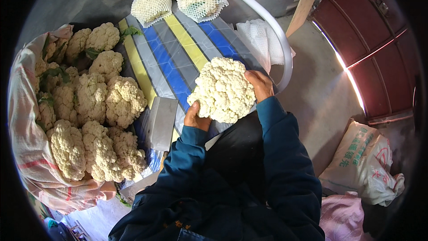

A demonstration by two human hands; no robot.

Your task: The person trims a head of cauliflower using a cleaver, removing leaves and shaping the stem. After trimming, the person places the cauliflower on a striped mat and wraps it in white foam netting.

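Note:
Between my two hands I hold a cauliflower head (224,89), its white curds facing up, above the front part of a table under a striped plastic cover (160,57). My left hand (195,119) grips its lower left edge, thumb on top. On the right side, my right hand (260,85) has its thumb on the curds; the other fingers are hidden beneath. Left of my left hand lies a cleaver (163,123) on the cover, its handle partly hidden by my sleeve. Several more cauliflower heads (92,98) are heaped at the left.
A cloth (28,124) edges the heap. At the table's far end are three cauliflowers in white foam nets (152,6). Loose foam nets (259,40) hang near a curved white tube (267,15). At right are a red metal door (371,47) and a stuffed woven sack (361,162).

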